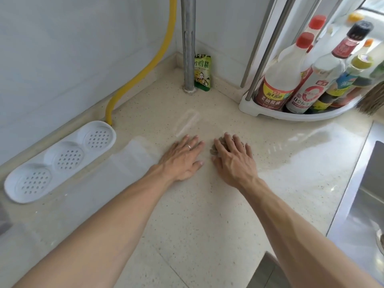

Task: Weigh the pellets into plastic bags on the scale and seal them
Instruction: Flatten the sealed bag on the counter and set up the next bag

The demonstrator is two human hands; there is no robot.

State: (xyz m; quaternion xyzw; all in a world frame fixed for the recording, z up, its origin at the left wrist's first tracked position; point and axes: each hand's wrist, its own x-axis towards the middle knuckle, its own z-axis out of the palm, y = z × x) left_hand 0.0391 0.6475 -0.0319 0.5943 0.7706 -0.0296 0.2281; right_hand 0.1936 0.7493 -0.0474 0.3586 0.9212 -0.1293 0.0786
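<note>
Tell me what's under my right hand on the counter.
Brown pellets show past the fingers of the right hand, apparently inside a clear plastic bag lying flat on the counter. The palm hides the rest of the pile, so its extent is unknown.

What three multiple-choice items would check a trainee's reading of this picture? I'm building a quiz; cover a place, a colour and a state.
1. Where do the brown pellets lie?
A. in the white tray
B. under the right hand's fingers
C. in the sink

2. What colour is the hose along the wall?
A. yellow
B. blue
C. black

3. How does the left hand lie?
A. clenched in a fist
B. pinching a bottle cap
C. flat, fingers straight, on the countertop

Key: 1 B, the pellets show beneath the right hand; 2 A, the hose is plainly yellow; 3 C, the fingers spread flat on the countertop.
</note>
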